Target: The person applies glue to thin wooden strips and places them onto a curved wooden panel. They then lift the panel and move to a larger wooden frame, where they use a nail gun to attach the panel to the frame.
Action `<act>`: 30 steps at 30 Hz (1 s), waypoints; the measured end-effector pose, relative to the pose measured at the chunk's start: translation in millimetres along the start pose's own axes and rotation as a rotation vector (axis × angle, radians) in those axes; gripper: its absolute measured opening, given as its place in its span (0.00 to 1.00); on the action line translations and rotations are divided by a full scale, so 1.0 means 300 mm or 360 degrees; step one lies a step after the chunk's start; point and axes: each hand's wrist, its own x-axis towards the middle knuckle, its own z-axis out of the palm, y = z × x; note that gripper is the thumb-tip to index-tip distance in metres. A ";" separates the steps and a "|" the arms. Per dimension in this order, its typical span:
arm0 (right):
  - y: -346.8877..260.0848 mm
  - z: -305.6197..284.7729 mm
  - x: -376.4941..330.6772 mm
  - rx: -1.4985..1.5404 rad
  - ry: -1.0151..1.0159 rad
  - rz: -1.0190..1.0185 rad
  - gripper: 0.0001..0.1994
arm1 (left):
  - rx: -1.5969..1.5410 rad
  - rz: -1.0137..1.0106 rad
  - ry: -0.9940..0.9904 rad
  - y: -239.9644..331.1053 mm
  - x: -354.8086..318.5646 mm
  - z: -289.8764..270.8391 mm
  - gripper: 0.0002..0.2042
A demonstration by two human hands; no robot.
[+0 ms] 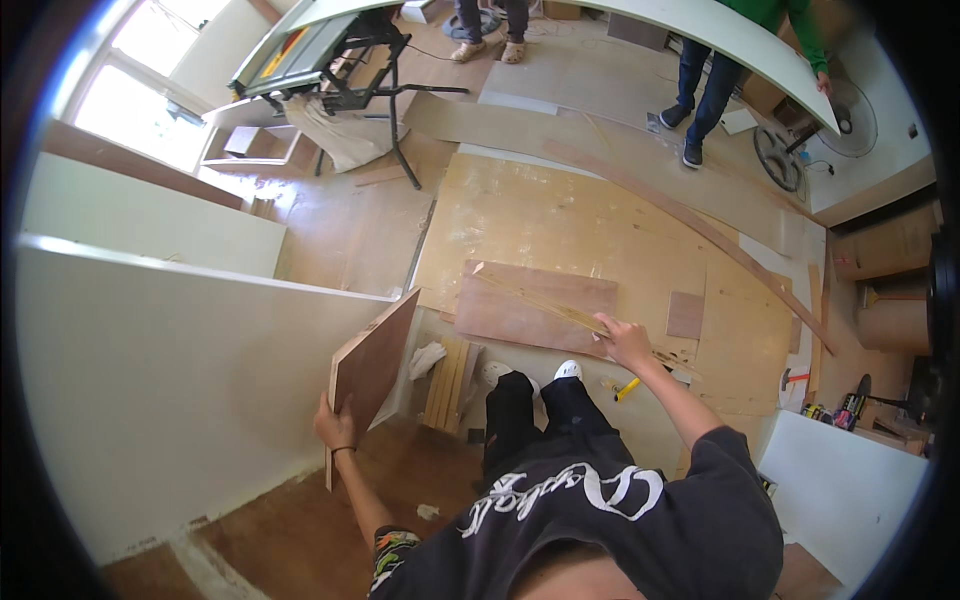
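My left hand [336, 424] is closed around the lower edge of a brown plywood board [378, 362], which stands on edge beside a low white panel wall [220, 370]. My right hand [627, 343] grips thin wooden strips [540, 304] that reach out on both sides of the fist. Beneath them a reddish-brown plywood rectangle [500, 318] lies on the larger yellowish plywood sheet [540, 215]. A smaller brown square [685, 314] rests to its right. On the floor close to my right foot is a yellow-handled tool [626, 390].
Narrow wooden battens [446, 385] and a crumpled white cloth [427, 360] lie left of my feet. A long curved strip [720, 240] crosses the floor. At the back are a table saw [310, 55], a fan [848, 122], and two people, one in green holding a long white panel [760, 55].
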 end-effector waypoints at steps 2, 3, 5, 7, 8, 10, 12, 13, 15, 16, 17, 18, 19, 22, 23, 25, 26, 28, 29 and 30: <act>-0.034 -0.118 -0.128 -0.0005 0.0061 0.0056 0.22 | 0.0010 0.0014 0.0050 0.107 -0.045 -0.085 0.23; -0.042 -0.164 -0.188 -0.0012 0.0082 0.0104 0.21 | -0.0002 0.0009 0.0087 0.149 -0.073 -0.117 0.23; -0.055 -0.222 -0.299 0.0008 0.0094 0.0185 0.20 | -0.0073 -0.0027 0.0128 0.210 -0.128 -0.165 0.23; -0.060 -0.247 -0.396 0.0016 0.0178 0.0254 0.20 | -0.0231 -0.0057 0.0163 0.249 -0.169 -0.180 0.23; -0.065 -0.248 -0.441 0.0008 0.0252 0.0259 0.20 | -0.0272 -0.0076 0.0152 0.257 -0.189 -0.181 0.23; -0.054 -0.248 -0.494 0.0024 0.0310 0.0343 0.21 | -0.0486 -0.0073 0.0204 0.276 -0.225 -0.158 0.23; -0.052 -0.231 -0.556 0.0074 0.0261 0.0487 0.23 | -0.0561 -0.0200 0.0179 0.296 -0.262 -0.119 0.22; -0.052 -0.221 -0.580 0.0074 0.0249 0.0531 0.23 | -0.0683 -0.0286 0.0150 0.311 -0.277 -0.095 0.21; -0.051 -0.203 -0.620 0.0054 0.0276 0.0590 0.24 | -0.0730 -0.0326 0.0125 0.352 -0.306 -0.042 0.21; -0.050 -0.193 -0.633 0.0034 0.0237 0.0653 0.24 | -0.0820 -0.0384 0.0078 0.379 -0.313 -0.014 0.20; -0.050 -0.188 -0.642 0.0065 0.0269 0.0662 0.24 | -0.0637 -0.0358 0.0110 0.409 -0.317 0.009 0.22; -0.051 -0.181 -0.647 0.0100 0.0226 0.0737 0.24 | -0.0553 -0.0403 0.0081 0.439 -0.316 0.034 0.22; -0.053 -0.178 -0.646 0.0090 0.0237 0.0722 0.24 | -0.0491 -0.0459 0.0035 0.470 -0.308 0.054 0.23; -0.060 -0.170 -0.618 0.0065 0.0183 0.0788 0.24 | -0.0407 -0.0518 -0.0052 0.535 -0.260 0.102 0.23; -0.063 -0.170 -0.597 0.0044 0.0158 0.0813 0.24 | -0.0389 -0.0546 -0.0087 0.552 -0.231 0.119 0.22; -0.067 -0.169 -0.540 -0.0019 0.0219 0.0729 0.25 | -0.0394 -0.0572 -0.0096 0.567 -0.163 0.151 0.21; -0.071 -0.167 -0.501 -0.0026 0.0206 0.0722 0.25 | -0.0413 -0.0571 -0.0077 0.571 -0.125 0.167 0.21; -0.070 -0.169 -0.399 -0.0107 0.0138 0.0711 0.25 | -0.0376 -0.0607 -0.0054 0.584 -0.035 0.209 0.20; -0.072 -0.169 -0.340 -0.0109 0.0093 0.0696 0.25 | -0.0314 -0.0644 -0.0053 0.590 0.015 0.225 0.20; -0.075 -0.166 -0.268 -0.0135 0.0056 0.0666 0.26 | -0.0248 -0.0680 -0.0043 0.599 0.071 0.241 0.20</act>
